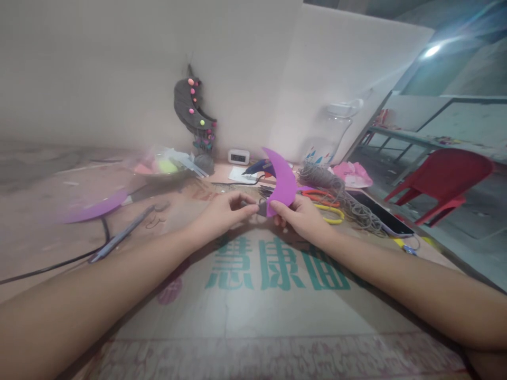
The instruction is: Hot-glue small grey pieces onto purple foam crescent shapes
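A flat purple crescent cutout (284, 182) stands upright over the middle of the work mat, its long tip pointing up. My right hand (303, 217) pinches its lower part between thumb and fingers. At the lower left end, a short stretch is covered in grey, which looks like wrapped yarn. My left hand (229, 214) is closed on this grey end with thumb and fingertips. Loose grey yarn (336, 192) lies in a tangle to the right. Behind the right hand are orange-handled scissors (322, 197) and a yellow-handled tool (332, 214).
A glue gun (259, 168), small white clock (238, 157) and clear bottle (327, 134) stand at the back. A decorated grey crescent (188, 105) hangs on the wall. To the left are a bowl (158, 171), another purple piece (97, 207) and a black cable (59, 268). A phone (380, 214) lies right.
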A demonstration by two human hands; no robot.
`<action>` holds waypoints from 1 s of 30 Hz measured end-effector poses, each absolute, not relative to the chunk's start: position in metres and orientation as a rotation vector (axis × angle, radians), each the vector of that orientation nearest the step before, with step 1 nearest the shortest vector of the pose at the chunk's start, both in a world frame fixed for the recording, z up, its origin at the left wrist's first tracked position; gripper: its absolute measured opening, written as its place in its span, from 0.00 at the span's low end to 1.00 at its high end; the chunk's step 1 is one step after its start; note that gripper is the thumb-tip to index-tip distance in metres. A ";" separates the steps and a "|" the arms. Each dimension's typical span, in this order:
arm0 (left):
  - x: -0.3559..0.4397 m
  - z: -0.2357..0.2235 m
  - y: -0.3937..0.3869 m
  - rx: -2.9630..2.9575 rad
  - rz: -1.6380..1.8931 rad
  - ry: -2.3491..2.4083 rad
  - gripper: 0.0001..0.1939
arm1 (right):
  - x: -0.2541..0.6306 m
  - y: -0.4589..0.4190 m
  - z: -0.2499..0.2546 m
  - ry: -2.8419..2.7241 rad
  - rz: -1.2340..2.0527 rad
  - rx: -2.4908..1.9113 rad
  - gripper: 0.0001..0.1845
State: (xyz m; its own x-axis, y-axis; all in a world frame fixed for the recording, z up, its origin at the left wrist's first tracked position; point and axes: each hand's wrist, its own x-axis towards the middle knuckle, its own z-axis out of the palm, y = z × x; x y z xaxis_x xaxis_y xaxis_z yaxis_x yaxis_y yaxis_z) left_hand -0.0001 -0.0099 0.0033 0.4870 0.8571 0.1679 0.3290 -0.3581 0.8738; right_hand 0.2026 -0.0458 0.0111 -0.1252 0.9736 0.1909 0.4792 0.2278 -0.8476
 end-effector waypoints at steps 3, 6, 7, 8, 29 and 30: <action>-0.001 0.003 -0.008 1.930 0.797 1.007 0.17 | 0.203 -0.047 0.012 -1.735 0.811 -1.309 0.24; -0.002 0.003 -0.007 1.876 0.823 0.979 0.17 | 0.204 -0.047 0.011 -1.766 0.855 -1.299 0.21; -0.003 0.004 -0.007 1.846 0.848 0.959 0.17 | 0.204 -0.047 0.010 -1.763 0.868 -1.285 0.19; -0.003 0.004 -0.007 1.818 0.873 0.944 0.16 | 0.203 -0.047 0.009 -1.748 0.878 -1.255 0.17; -0.002 0.002 -0.003 1.764 0.953 0.945 0.18 | 0.206 -0.051 0.003 -2.231 0.205 -1.092 0.08; -0.002 0.000 -0.003 1.719 0.965 0.932 0.18 | 0.207 -0.051 0.003 -2.285 0.254 -1.044 0.11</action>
